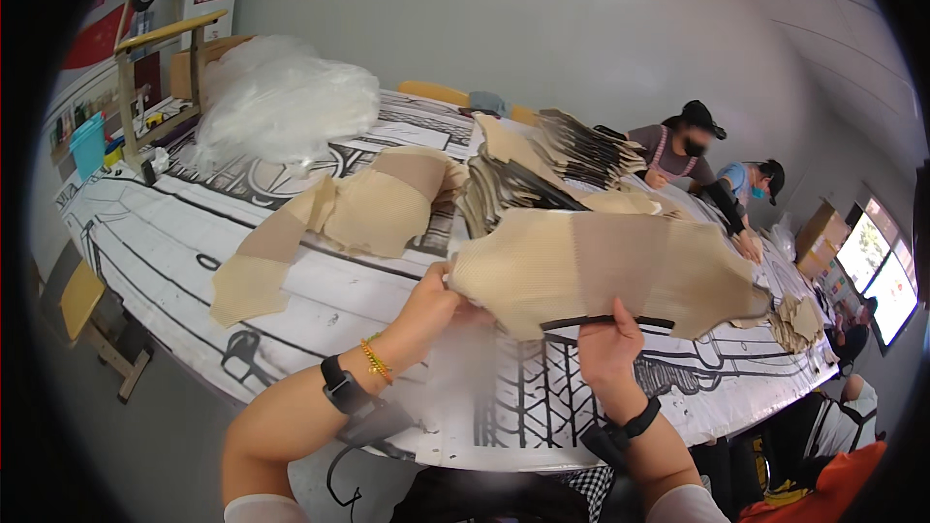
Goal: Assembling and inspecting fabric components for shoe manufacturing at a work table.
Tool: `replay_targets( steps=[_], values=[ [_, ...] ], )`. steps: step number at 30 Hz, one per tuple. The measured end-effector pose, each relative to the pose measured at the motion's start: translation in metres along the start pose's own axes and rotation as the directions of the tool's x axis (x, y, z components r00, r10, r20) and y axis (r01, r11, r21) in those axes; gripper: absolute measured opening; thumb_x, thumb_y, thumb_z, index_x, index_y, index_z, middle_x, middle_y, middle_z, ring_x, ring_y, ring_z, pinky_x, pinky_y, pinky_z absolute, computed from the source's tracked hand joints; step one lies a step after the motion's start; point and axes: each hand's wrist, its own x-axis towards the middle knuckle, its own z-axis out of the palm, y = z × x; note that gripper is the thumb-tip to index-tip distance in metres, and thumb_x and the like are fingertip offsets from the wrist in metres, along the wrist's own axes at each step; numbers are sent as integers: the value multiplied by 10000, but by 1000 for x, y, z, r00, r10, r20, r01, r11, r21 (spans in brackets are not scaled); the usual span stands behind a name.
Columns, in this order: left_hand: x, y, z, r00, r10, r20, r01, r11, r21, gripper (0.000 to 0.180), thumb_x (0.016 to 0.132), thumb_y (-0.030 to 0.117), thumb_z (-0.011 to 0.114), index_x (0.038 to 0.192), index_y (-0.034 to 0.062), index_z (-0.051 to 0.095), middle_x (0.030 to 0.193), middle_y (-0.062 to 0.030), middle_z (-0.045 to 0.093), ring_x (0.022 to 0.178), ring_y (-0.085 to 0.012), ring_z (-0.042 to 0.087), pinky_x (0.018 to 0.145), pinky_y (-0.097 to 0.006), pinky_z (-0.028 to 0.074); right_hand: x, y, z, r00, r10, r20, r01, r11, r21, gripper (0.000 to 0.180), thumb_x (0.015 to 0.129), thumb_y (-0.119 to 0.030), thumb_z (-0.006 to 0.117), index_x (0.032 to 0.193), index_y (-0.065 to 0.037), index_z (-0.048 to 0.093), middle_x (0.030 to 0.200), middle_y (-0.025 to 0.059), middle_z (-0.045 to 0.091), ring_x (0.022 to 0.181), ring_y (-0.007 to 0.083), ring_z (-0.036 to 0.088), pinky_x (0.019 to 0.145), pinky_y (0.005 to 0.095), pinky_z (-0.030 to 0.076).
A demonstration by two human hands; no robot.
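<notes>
I hold up a beige ribbed knit panel (528, 266) with a taupe band across its middle and black trim along the lower edge. My left hand (436, 302) is closed on the panel's left end, its fingertips partly hidden behind the fabric. My right hand (608, 349) pinches the black-trimmed lower edge, thumb in front and the other fingers behind. Just beyond the panel lies a pile of similar knit pieces (484, 199) with black edges. More beige and taupe knit pieces (378, 218) are spread on the table to the left.
The long table (174, 266) has a cover printed with black line drawings. Clear plastic bags (291, 102) are heaped at the far left, beside a wooden-topped frame (194, 58). Two masked people (693, 140) work at the far right side. A yellow stool (82, 300) stands off the left edge.
</notes>
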Motion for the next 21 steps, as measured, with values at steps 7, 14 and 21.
replay_targets(
  steps=[7, 14, 21],
  values=[
    [2, -6, -8, 904, 175, 391, -142, 984, -111, 473, 958, 167, 567, 1342, -4, 353, 1168, -190, 587, 996, -258, 653, 946, -360, 489, 7, -11, 0, 992, 8, 125, -12, 999, 33, 365, 955, -200, 523, 1298, -79, 497, 1304, 50, 568, 1234, 231, 509, 1062, 431, 382],
    [-12, -10, 2, 881, 60, 469, -27, 997, -78, 521, 957, 321, 590, 1303, -35, 433, 1091, -211, 649, 857, -262, 699, 798, -373, 561, -24, 20, 10, 854, 344, 389, -297, 938, -178, 583, 979, -452, 422, 1429, -88, 348, 1415, 124, 465, 1285, 328, 451, 1064, 539, 345],
    [-2, 2, -9, 947, 272, 170, -277, 961, 8, 488, 980, 388, 538, 1101, -82, 588, 932, -199, 687, 749, -259, 708, 713, -324, 557, -16, 16, 6, 920, 278, 277, -209, 944, -254, 733, 962, -620, 310, 1439, -64, 335, 1384, 170, 482, 1220, 389, 490, 1021, 522, 375]
  ],
)
